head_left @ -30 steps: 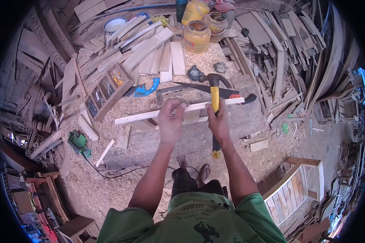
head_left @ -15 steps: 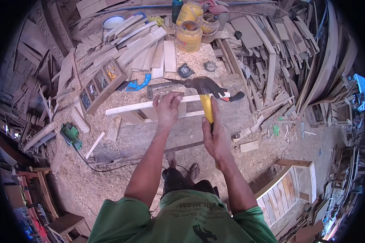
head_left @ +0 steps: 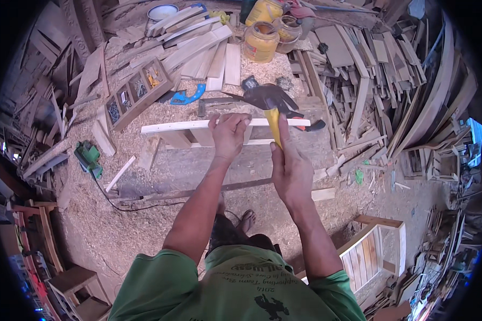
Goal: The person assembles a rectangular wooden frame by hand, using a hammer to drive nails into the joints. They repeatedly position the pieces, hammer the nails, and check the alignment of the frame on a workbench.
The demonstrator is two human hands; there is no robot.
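Note:
A light wooden frame (head_left: 174, 127), with long rails joined by short crosspieces, stands on the thick workbench plank (head_left: 198, 168). My left hand (head_left: 230, 134) is closed over its upper rail, near the middle. Whether the fingertips also pinch something small, I cannot tell. My right hand (head_left: 293, 174) grips the yellow handle of a hammer (head_left: 273, 125), with thumb and forefinger along it. The hammer's dark head is blurred and hangs above the rail, right of my left hand. Beyond the frame lies a handsaw with a blue handle (head_left: 187, 96).
A divided wooden box (head_left: 139, 93) of nails and hardware sits at the left. Near it is a green corded power tool (head_left: 88, 158). Yellow jars (head_left: 261, 43) and stacked boards (head_left: 198, 48) lie at the back. A slatted wooden piece (head_left: 367, 254) stands on the floor, lower right.
The hammer head has risen farther from the rail and is tilted differently. My left hand stays on the rail, shifted slightly right. The whole view has shifted a little.

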